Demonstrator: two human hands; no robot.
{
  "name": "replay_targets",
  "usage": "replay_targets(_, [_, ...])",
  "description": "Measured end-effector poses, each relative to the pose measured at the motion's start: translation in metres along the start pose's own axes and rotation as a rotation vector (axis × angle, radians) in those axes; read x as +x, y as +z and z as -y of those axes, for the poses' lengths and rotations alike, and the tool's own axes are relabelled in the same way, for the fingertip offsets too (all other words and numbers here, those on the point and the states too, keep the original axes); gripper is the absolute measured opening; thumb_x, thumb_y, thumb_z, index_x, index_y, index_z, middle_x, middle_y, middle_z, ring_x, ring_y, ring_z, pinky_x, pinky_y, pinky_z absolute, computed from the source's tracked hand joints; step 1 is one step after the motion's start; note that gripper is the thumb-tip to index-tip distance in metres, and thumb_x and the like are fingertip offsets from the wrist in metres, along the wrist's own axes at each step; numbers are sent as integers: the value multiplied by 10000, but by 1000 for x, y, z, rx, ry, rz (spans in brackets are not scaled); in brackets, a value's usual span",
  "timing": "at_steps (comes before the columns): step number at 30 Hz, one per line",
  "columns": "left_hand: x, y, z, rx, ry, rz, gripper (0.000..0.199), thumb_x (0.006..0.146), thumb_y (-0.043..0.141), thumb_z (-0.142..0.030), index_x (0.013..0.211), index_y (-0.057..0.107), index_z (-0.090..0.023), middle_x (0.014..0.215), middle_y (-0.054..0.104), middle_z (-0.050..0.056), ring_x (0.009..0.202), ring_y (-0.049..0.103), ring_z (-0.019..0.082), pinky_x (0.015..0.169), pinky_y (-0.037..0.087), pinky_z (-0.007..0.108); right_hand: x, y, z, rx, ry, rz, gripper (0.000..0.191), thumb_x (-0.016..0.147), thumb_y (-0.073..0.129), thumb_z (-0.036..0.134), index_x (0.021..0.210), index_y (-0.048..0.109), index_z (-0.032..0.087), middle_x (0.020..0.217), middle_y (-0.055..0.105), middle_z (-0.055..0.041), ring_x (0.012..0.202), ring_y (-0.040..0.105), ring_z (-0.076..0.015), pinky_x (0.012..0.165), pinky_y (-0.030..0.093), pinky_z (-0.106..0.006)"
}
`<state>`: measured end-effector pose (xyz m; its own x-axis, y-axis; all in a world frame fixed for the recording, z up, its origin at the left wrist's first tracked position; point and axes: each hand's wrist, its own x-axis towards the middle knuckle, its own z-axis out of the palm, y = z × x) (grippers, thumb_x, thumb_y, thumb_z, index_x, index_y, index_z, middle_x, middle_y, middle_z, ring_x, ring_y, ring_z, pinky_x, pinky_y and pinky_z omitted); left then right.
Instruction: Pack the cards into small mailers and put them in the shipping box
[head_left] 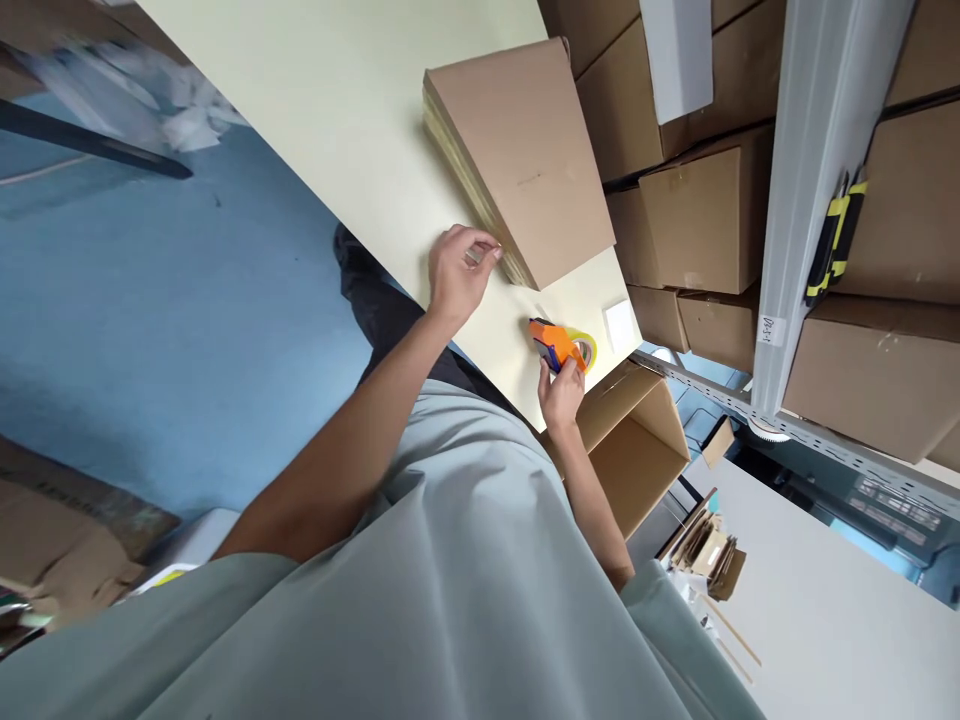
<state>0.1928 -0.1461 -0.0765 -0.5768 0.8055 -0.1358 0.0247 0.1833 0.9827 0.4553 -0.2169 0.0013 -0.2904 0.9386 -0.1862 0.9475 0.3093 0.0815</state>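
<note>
A flat brown cardboard block [525, 165] lies on the pale table, its long near side yellowish and layered; whether it is one box or a stack of sheets I cannot tell. Beside that side, close to its lower corner, my left hand [459, 275] is closed in a pinch with thumb and forefinger together. Anything between those fingertips is too small to make out. My right hand [562, 395] grips an orange and blue tape dispenser [553, 342], which carries a roll of yellowish tape [585, 347] and rests at or just above the tabletop.
The cream table [337, 110] runs up and left. A small white block [619, 326] sits near its right end. Below that end stands an open carton [637, 460]. Shelves of cardboard boxes [690, 220] line the right, with yellow-black cutters [836, 240] on a grey post [799, 200].
</note>
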Motion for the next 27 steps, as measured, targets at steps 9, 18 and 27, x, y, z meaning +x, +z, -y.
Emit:
replay_targets(9, [-10,41,-14,-157,-146,-231,436,1057,701,-562,1381,658,-273,1358,690,124,1154,748,259,1026,651,410,3,5,19,70,9,-45,488,1165,466,456,1381,562,29,1155,759,-290,1118,771,-368,1016,622,-507])
replay_targets(18, [-1,61,-54,-317,-231,-261,658,1042,631,-737,1480,602,-247,1454,714,145,1394,700,282,1180,585,408,6,-3,44,99,30,9,438,1161,506,404,1375,570,28,1165,778,-284,1113,769,-343,1040,606,-469])
replay_targets(27, [18,37,-55,52,8,164,627,1068,615,-673,1531,581,-251,1546,683,168,1528,608,295,1309,467,478,9,-23,71,93,14,188,383,1179,488,387,1356,596,65,1121,785,-243,1064,750,-319,1052,577,-450])
